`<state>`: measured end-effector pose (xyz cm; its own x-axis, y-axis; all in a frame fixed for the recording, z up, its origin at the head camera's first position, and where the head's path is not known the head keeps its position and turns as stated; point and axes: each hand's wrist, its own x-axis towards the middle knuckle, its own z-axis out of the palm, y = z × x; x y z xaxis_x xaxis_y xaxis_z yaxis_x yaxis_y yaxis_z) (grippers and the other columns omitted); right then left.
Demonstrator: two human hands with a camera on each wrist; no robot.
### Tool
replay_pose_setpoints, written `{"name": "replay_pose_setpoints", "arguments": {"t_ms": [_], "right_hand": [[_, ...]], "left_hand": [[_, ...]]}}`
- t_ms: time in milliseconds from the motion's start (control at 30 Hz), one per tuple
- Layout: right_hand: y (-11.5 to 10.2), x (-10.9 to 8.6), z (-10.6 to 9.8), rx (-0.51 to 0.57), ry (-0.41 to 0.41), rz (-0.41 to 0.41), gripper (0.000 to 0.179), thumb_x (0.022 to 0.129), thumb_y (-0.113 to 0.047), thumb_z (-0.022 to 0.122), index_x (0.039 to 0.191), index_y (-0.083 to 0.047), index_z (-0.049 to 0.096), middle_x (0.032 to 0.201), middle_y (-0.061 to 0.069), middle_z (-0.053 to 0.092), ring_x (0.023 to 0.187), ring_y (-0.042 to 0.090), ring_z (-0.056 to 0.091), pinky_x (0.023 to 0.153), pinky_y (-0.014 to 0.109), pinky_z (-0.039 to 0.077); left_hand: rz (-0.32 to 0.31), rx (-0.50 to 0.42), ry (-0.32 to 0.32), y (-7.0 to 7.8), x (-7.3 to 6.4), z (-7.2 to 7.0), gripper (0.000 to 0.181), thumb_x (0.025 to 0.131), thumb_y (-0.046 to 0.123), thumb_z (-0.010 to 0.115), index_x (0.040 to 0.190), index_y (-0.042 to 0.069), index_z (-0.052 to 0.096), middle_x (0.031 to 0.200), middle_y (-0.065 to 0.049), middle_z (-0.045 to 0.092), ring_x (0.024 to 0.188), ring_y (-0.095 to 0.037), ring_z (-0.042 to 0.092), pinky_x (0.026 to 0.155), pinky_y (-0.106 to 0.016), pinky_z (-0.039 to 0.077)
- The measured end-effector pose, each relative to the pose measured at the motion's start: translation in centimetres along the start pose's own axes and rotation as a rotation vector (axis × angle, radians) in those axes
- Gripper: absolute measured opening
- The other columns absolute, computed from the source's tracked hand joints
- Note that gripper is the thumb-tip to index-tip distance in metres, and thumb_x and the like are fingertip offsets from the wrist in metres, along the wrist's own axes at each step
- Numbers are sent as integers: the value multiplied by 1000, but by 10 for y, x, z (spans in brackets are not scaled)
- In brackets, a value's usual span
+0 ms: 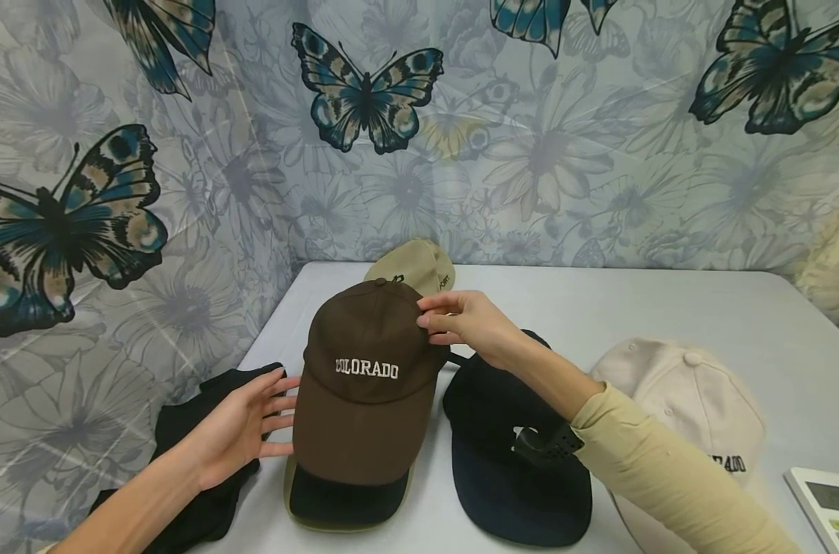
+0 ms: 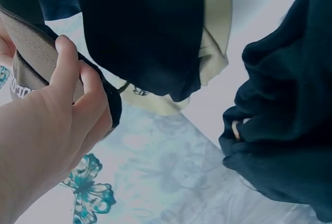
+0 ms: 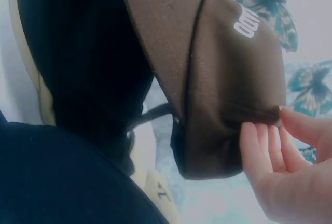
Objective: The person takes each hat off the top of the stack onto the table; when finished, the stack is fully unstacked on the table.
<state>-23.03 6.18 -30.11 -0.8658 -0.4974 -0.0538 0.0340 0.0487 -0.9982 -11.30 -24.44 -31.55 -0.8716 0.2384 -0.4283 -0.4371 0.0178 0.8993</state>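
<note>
A brown baseball cap (image 1: 364,431) with white COLORADO lettering is held above the table, its brim tilted down. My right hand (image 1: 471,327) pinches the right side of its crown; the right wrist view shows thumb and fingertips on the brown fabric. With fingers extended, my left hand (image 1: 235,423) touches the brim's left side. Partly hidden beneath it is a black cap (image 1: 350,500) with an olive edge. Behind stands a khaki cap (image 1: 419,261) with dark lettering. A dark navy cap (image 1: 523,500) lies to the right, under my right forearm.
On the right is a cream cap (image 1: 689,392) with dark lettering, partly covered by the sleeve. A white device with a display (image 1: 830,500) sits at the right edge. Black caps or cloth (image 1: 204,500) lie at left. Butterfly-print fabric (image 1: 551,192) hangs behind the white table (image 1: 634,300).
</note>
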Motion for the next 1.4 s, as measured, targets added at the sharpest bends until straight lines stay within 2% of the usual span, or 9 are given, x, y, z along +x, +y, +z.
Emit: {"name": "replay_pose_setpoints", "arguments": {"t_ms": [267,500,700,833,1100,1400], "right_hand": [[-8,-2,-10,-5,29,-18,34,92,-1,61,125,7,55,117,14,56,96,22,59,87,36,51],[-17,-6,-20,-22,44,-29,36,93,-1,60,127,7,53,120,14,54,100,22,58,87,35,51],[-26,-8,-32,-35,61,-24,36,94,-2,59,128,6,52,124,14,52,102,25,57,87,35,51],[-32,-9,-41,-48,67,-42,35,94,-2,58,128,7,51,123,14,51,102,24,56,88,35,50],[-43,-9,-58,-66,97,-71,35,94,-3,58,127,8,51,114,9,54,96,19,57,89,35,50],[-58,-17,-73,-59,91,-57,41,96,-7,56,132,8,45,121,8,48,102,18,54,94,34,46]], "left_hand": [[38,8,-24,12,2,9,72,100,53,35,151,7,14,152,-20,19,136,-37,26,97,-49,41],[63,9,-46,21,5,17,70,101,52,35,151,8,15,151,-19,21,134,-35,29,99,-49,40],[112,37,-62,29,10,28,68,102,49,35,150,4,16,146,-18,26,130,-33,35,95,-47,43],[132,59,-68,37,13,33,70,101,50,36,150,5,15,147,-19,24,131,-35,33,95,-46,43],[134,87,-59,53,23,48,64,102,47,33,150,6,18,147,-19,26,131,-36,33,96,-47,43],[161,118,-81,70,32,58,65,102,45,33,150,4,17,147,-20,28,131,-36,34,96,-47,43]]}}
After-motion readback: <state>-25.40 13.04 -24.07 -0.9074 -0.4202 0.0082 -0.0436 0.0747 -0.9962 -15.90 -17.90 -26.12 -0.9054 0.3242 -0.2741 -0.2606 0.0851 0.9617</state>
